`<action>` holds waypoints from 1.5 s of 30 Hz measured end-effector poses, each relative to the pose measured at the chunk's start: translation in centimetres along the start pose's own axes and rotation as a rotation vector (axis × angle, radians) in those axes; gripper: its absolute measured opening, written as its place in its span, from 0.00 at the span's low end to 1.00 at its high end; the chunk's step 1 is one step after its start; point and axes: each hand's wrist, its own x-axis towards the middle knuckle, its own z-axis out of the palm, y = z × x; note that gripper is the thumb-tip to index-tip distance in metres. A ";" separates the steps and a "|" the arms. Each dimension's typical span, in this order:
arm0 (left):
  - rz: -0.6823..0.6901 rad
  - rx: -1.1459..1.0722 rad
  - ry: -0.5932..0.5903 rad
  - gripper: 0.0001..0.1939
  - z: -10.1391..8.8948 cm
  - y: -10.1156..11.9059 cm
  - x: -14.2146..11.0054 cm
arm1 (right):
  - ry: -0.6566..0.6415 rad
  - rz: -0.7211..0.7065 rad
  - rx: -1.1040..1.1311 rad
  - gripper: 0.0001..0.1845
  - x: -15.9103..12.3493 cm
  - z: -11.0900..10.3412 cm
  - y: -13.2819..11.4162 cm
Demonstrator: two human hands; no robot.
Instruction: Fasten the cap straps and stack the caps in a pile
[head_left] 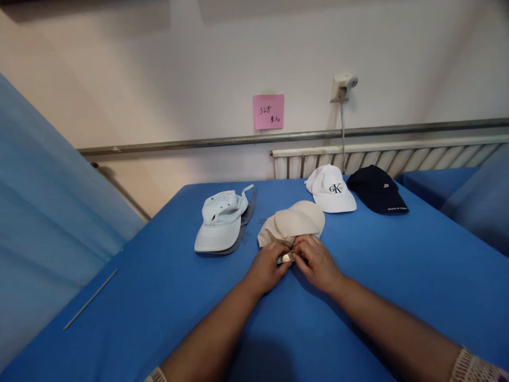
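A beige cap [292, 223] lies on the blue table cover [167, 297] in the middle, its back towards me. My left hand [265, 268] and my right hand [317, 261] meet at the cap's rear edge, fingers pinched together on its back strap, where a small metal buckle [287, 258] shows between the fingertips. Both forearms reach in from the bottom of the view.
A pale blue cap [220, 222] lies left of the beige one, over a grey piece. A white cap with a logo [331, 188] and a black cap [377, 189] sit at the far edge. Behind are a radiator [382, 159], a wall socket and a pink note [268, 111].
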 end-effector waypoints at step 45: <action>0.004 0.118 0.139 0.06 -2.1 0.5 -0.3 | -0.019 -0.015 0.119 0.05 0.4 0.0 -0.8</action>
